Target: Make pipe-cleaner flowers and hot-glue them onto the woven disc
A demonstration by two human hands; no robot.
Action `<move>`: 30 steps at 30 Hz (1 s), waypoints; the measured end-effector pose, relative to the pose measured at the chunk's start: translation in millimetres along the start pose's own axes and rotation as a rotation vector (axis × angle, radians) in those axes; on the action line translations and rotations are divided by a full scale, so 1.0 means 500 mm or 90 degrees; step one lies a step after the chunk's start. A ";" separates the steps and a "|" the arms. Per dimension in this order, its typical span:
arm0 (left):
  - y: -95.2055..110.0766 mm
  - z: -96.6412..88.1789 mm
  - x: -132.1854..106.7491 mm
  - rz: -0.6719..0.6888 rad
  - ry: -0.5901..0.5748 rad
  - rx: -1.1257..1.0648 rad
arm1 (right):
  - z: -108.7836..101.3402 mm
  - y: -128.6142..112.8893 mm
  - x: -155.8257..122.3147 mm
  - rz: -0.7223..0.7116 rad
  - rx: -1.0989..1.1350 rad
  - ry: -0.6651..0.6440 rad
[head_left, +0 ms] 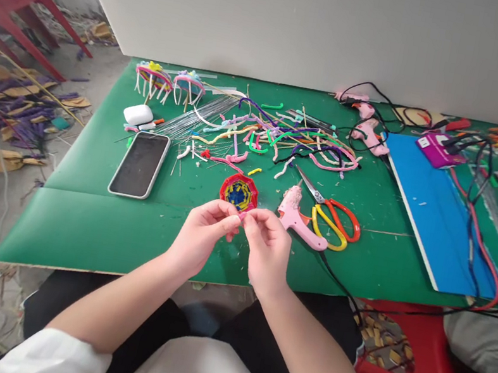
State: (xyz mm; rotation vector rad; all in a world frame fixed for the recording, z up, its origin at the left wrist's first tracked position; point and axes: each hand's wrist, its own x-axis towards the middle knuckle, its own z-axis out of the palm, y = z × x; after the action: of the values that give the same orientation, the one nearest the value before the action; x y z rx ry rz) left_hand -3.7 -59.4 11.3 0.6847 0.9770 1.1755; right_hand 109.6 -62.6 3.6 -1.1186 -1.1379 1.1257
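Note:
My left hand [207, 227] and my right hand [266, 241] meet over the front of the table, fingertips pinched together. Between them is a small piece of pink pipe cleaner [242, 215], mostly hidden by the fingers. Just beyond my fingertips lies a round woven disc [239, 192] with a red rim and a yellow and blue middle. To the right of my right hand rests a pink glue gun [296, 217], its nozzle pointing away from me. Scissors [328, 213] with orange and yellow handles lie beside it, blades partly apart.
Loose coloured pipe cleaners [281, 137] and clear sticks [204, 114] cover the table's middle. A phone [139, 165] and a white case [138, 114] lie left, near two small fringed umbrella-like crafts [153, 76]. Rightward are a blue board [422, 211], cables and more glue guns [371, 136].

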 end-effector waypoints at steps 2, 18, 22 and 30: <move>-0.005 0.004 -0.002 0.018 0.009 -0.025 | 0.005 0.001 -0.005 0.004 0.024 0.004; 0.000 -0.012 0.001 0.174 0.072 0.258 | -0.037 -0.015 0.031 -0.159 -0.234 -0.104; -0.008 -0.017 0.000 0.296 0.067 0.414 | -0.030 -0.010 0.022 -0.127 -0.221 -0.069; -0.032 -0.008 -0.009 0.474 0.114 0.488 | -0.007 0.007 -0.005 -0.036 -0.115 -0.004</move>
State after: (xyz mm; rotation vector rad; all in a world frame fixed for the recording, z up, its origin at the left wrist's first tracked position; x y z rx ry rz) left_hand -0.8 -68.2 -3.2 1.6779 1.3970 1.5098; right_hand 112.7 -65.2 -0.3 -1.2135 -1.2879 0.9984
